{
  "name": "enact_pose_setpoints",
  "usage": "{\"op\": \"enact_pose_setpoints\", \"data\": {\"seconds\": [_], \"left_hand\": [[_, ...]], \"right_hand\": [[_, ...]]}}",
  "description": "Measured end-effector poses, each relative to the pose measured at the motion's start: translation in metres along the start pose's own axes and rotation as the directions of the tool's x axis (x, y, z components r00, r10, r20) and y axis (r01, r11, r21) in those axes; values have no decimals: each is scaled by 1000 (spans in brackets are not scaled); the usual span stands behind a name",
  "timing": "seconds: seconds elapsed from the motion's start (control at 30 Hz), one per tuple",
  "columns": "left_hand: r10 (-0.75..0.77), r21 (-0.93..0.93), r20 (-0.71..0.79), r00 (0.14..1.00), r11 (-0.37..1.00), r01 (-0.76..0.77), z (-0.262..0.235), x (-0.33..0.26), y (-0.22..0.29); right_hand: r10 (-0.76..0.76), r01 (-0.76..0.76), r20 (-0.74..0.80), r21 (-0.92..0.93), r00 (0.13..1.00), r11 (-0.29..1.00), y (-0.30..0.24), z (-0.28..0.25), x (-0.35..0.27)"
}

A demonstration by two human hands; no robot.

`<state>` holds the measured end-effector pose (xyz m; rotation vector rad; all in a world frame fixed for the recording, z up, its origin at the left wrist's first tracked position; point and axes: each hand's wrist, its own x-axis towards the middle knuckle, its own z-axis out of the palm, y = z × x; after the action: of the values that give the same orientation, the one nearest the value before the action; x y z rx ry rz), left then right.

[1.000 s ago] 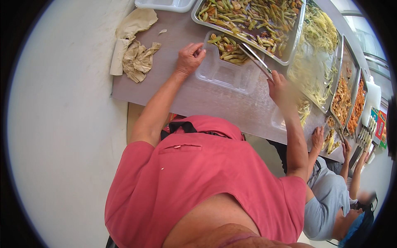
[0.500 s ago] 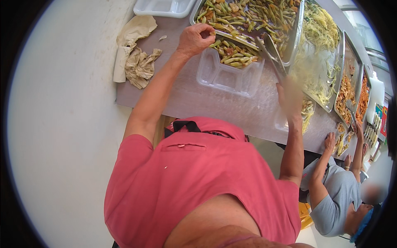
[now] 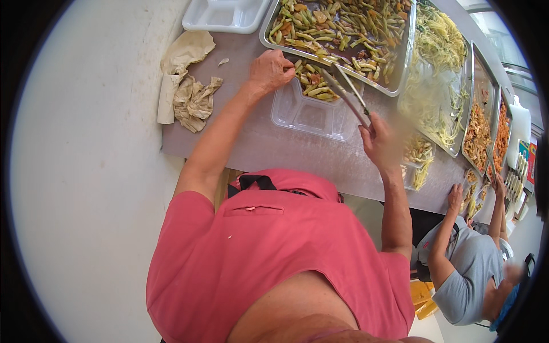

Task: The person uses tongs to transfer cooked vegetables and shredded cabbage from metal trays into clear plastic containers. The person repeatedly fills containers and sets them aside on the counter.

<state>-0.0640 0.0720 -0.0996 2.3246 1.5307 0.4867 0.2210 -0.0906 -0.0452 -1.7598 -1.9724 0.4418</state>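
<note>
A long grey surface (image 3: pixel 269 146) carries everything, with a row of metal trays along its far edge. The biggest of them, a steel tray of green beans (image 3: pixel 343 34) mixed with other cut vegetables, sits at the far edge in front of the person in the red shirt; just to its right lies a tray of pale yellow noodles (image 3: pixel 437 74), and further right two trays of orange-brown food (image 3: pixel 486 123). A white compartment tray (image 3: pixel 226 14) rests at the far left corner. Near the left edge lies a heap of crumpled brown paper (image 3: pixel 186 83). A clear plastic container (image 3: pixel 311 111), partly filled with beans, stands just before the bean tray. The left hand (image 3: pixel 270 70) is curled on the container's far rim. The right hand (image 3: pixel 378 143) grips metal tongs (image 3: pixel 346 94), whose tips reach over the container's beans.
</note>
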Motion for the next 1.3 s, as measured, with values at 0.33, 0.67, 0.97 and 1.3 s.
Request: {"op": "enact_pose_setpoints", "data": {"seconds": [0.33,0.67,0.97,1.3], "left_hand": [[-18,-25,-132,991,1000,15,-1,-1,3],[-107,-223,-277,955,974,45,-5,-18,-5],[-311,-414,-280,908,893,178,-10,-77,-40],[-257,-386,-322,911,915,121,3,-91,-36]], "right_hand": [[72,-75,-30,-144,997,987,17,-8,34],[184,-134,53,-498,981,857,58,-6,93],[261,-261,-31,13,965,965,66,-26,76],[420,-573,431,331,799,750,-8,-26,20]]}}
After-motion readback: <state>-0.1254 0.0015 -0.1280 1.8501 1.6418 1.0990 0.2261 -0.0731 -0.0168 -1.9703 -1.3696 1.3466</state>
